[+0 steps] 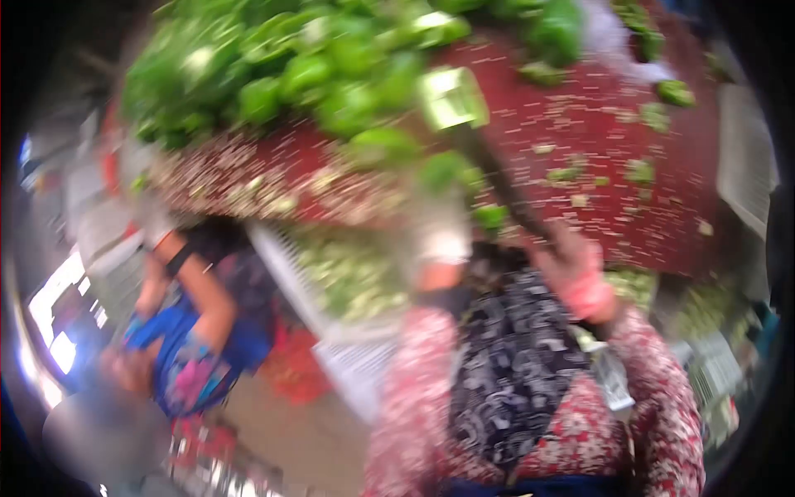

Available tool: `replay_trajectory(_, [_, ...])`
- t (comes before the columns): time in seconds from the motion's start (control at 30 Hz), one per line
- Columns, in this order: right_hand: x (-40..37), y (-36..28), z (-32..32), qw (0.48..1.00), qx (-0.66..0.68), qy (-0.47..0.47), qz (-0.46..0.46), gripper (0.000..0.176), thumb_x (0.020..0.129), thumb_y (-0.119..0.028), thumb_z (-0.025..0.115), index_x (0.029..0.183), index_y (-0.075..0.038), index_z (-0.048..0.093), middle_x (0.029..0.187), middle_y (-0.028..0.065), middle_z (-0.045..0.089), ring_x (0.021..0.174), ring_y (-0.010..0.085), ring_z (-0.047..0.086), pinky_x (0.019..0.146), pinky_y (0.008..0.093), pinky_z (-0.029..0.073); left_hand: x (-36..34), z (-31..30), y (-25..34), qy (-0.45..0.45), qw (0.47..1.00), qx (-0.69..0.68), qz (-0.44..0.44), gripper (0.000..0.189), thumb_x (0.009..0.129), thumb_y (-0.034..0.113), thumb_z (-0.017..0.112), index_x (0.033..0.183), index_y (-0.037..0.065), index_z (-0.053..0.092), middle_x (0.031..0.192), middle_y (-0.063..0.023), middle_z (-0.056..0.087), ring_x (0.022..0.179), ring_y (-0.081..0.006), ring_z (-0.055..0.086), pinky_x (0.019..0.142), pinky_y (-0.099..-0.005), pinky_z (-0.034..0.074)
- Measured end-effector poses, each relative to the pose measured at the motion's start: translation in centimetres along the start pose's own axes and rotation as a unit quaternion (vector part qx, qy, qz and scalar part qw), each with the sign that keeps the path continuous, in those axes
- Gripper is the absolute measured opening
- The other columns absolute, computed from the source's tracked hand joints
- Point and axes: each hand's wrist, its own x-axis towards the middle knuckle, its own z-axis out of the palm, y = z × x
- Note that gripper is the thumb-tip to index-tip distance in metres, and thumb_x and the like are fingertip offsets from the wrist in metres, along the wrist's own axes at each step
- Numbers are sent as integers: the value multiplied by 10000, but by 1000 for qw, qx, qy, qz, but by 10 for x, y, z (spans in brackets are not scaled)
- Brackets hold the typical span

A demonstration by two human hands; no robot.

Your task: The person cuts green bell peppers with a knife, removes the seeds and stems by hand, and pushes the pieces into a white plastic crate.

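Nearest, a black patterned cloth [505,373] hangs between two red floral sleeves [406,414]. The right hand [580,277] has its fingers wrapped round the dark handle of a knife [453,98], whose blade reaches far and left over the red table [596,124], strewn with pale seeds. The left hand [439,240], in white, sits just near of a green pepper [445,171] beside the knife; blur hides its fingers, so I cannot tell their state. A heap of peppers [273,74] fills the far left. Near left stand a white crate [331,273] and another person [199,331] in blue
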Motion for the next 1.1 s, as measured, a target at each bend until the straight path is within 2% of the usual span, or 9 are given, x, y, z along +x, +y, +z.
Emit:
replay_trajectory(0.03, [4, -9, -5, 994, 60, -40, 80, 181, 865, -78, 659, 1035, -23, 628, 799, 155, 663, 687, 233, 658, 618, 334, 499, -9, -16, 39, 201, 932, -288, -90, 667, 915, 314, 589, 1441, 19, 304, 1395, -263, 445, 1215, -390, 514, 1040, -413, 402])
replay_trajectory(0.1, [10, -5, 2, 986, 130, -6, 108, 188, 861, -133, 653, 992, -17, 583, 730, 164, 611, 614, 302, 629, 566, 377, 477, 3, -69, 84, 32, 968, -153, -198, 741, 927, 360, 589, 1460, -1, 222, 1318, -318, 480, 1119, -458, 551, 965, -466, 438])
replay_trajectory(0.4, [25, -6, -21, 993, 6, -74, 91, 186, 822, -121, 663, 907, -25, 528, 741, 204, 574, 694, 415, 589, 595, 463, 453, 13, -35, 73, 177, 961, -95, -190, 581, 977, 414, 485, 1380, 5, 395, 1066, -255, 640, 852, -422, 655, 740, -466, 531])
replay_trajectory(0.63, [38, -1, -38, 993, -7, -64, -102, 189, 826, -125, 685, 908, -24, 548, 741, 186, 568, 654, 372, 606, 541, 427, 464, 11, -41, 82, 241, 965, 91, 48, 761, 720, 462, 708, 1342, 91, 475, 1079, -48, 611, 1069, -149, 540, 1055, -389, 408])
replay_trajectory(0.67, [41, -4, -44, 988, -55, -90, -108, 203, 829, -125, 678, 934, -20, 540, 759, 179, 581, 669, 370, 617, 548, 431, 475, 10, -43, 90, 199, 976, -81, -32, 451, 982, 168, 484, 1391, -2, 399, 1354, -166, 490, 1136, -245, 577, 932, -279, 512])
replay_trajectory(0.7, [41, -6, -46, 988, -62, -105, -92, 212, 829, -129, 675, 946, -19, 536, 766, 175, 585, 667, 371, 616, 549, 435, 475, 23, -11, 43, 293, 935, 7, 199, 404, 997, 143, 453, 1373, -3, 424, 1230, -144, 587, 1010, -203, 629, 834, -245, 546])
replay_trajectory(0.73, [42, -8, -47, 988, -61, -120, -78, 222, 830, -133, 672, 958, -18, 532, 774, 171, 589, 666, 372, 614, 549, 439, 474, 13, -10, 59, 191, 938, -207, -202, 422, 1002, 182, 464, 1374, -11, 413, 1166, -136, 616, 987, -185, 626, 821, -260, 549])
replay_trajectory(0.8, [41, -11, -50, 988, -48, -133, -57, 217, 833, -139, 667, 946, -18, 528, 771, 169, 588, 663, 376, 611, 552, 445, 473, 20, -36, 92, 172, 876, -295, -339, 446, 998, 230, 487, 1376, 6, 416, 1107, -128, 632, 974, -181, 627, 810, -265, 549])
replay_trajectory(1.1, [51, -35, -56, 970, -102, -221, -23, 209, 851, -164, 637, 952, -26, 516, 755, 175, 578, 659, 385, 612, 570, 472, 490, 28, -43, 102, 116, 925, -96, -349, 515, 1006, 385, 435, 1382, 34, 408, 1149, -164, 629, 1084, -264, 616, 843, -341, 526])
